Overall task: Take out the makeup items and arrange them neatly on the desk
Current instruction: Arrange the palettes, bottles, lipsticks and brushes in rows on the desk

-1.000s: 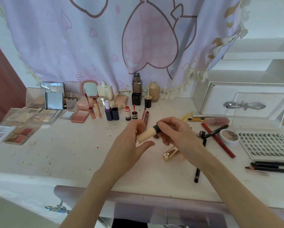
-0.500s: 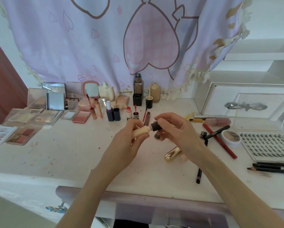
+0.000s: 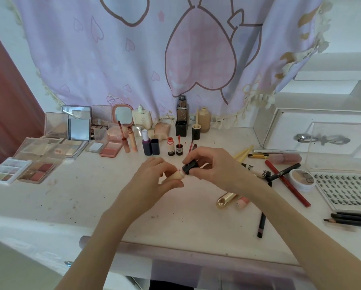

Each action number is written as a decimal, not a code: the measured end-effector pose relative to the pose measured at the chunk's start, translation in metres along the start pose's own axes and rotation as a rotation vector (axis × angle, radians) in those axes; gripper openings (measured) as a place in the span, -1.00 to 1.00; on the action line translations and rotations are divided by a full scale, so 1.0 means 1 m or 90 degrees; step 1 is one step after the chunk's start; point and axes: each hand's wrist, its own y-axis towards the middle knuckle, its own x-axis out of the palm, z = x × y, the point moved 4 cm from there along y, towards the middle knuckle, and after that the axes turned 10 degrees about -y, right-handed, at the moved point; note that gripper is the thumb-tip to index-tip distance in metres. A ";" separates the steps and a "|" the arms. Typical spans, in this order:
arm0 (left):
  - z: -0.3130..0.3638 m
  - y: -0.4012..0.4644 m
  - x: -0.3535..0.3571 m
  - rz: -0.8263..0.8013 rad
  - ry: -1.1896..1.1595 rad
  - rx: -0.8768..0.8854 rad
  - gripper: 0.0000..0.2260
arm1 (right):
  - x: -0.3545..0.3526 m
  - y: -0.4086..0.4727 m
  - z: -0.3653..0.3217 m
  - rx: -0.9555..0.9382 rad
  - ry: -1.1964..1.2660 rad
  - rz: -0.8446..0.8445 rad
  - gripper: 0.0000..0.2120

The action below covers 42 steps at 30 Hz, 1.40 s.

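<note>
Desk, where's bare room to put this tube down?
Bare desk lies left of the left hand, in front of the palettes. Another patch lies near the front edge, between the forearms. Crowded: right side around the pencils and lash tray, and the back row.

Cream tube (image 3: pixel 175 175) tilted above desk, black cap (image 3: pixel 189 167) parted.
</note>
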 end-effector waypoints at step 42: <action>-0.130 0.002 -0.066 0.354 -0.206 -0.238 -0.84 | 0.133 0.117 -0.031 0.161 -0.060 0.206 -0.79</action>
